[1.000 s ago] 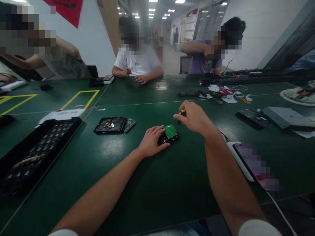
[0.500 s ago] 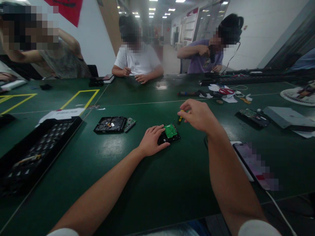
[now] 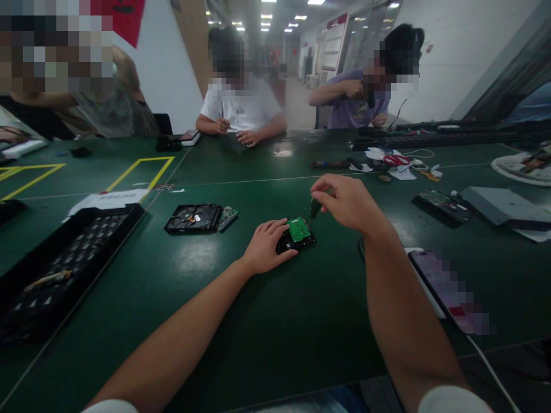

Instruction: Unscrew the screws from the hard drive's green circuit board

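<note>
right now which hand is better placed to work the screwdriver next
Likely the right hand: it holds the screwdriver near the green board, while the left hand steadies the black casing.

left fingers (image 3: 275, 225) hide the left end of the drive (image 3: 303, 244). small parts on its green board (image 3: 299, 229) too tiny to tell apart. screwdriver (image 3: 315, 208): top of handle tucked inside right fingers (image 3: 326, 182), tip too fine to tell whether it touches the drive. black tray (image 3: 116, 241) runs off the left frame side, contents (image 3: 49, 279) dark and smeared. print on the paper (image 3: 114, 199) behind it unreadable. phone (image 3: 434, 281), by the counter's (image 3: 301, 321) near edge at right: screen partly pixelated; white slab (image 3: 437, 307) under it mostly hidden by phone and right forearm (image 3: 400, 292). white round thing (image 3: 503, 171) on the counter's right side cut off by the frame.
</note>
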The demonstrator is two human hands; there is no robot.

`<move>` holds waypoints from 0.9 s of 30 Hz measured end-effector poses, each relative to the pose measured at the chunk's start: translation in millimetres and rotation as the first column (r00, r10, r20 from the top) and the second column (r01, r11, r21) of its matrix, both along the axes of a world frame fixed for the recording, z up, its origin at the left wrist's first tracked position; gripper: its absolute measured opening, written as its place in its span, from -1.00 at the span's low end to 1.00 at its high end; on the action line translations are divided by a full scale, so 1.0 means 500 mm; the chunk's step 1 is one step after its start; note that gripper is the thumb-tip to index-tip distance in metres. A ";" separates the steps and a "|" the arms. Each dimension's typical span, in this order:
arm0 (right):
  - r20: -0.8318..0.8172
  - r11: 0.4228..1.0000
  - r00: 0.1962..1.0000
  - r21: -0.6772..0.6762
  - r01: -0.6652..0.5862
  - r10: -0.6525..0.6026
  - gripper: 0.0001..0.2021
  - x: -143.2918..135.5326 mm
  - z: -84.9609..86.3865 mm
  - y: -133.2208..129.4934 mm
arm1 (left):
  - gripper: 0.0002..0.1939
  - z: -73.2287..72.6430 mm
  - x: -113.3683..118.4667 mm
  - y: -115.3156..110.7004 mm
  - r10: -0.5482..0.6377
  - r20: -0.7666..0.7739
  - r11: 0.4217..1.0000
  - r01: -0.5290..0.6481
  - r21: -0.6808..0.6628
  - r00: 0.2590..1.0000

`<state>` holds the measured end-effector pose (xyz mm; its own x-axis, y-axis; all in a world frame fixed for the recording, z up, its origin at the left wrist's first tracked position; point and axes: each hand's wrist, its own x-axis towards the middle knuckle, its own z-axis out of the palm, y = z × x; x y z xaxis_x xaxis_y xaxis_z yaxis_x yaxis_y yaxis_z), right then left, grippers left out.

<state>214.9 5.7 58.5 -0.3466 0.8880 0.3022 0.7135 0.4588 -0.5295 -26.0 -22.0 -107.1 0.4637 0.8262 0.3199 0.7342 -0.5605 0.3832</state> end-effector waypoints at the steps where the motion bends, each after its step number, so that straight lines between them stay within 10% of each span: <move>1: 0.001 1.000 1.000 0.002 0.005 -0.005 -0.86 0.000 0.001 0.000 | -0.22 0.000 0.000 0.000 0.000 0.001 1.000 0.000 0.001 1.000; 27: 0.163 0.996 0.983 0.012 0.086 -0.087 -0.85 -0.007 0.013 -0.002 | -0.21 0.001 0.000 0.001 0.003 0.002 1.000 -0.003 -0.006 1.000</move>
<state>211.5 4.5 65.2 -0.3139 0.9154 0.2521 0.8274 0.3940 -0.4003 -26.0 -21.5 -106.5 0.4604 0.8296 0.3159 0.7353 -0.5558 0.3880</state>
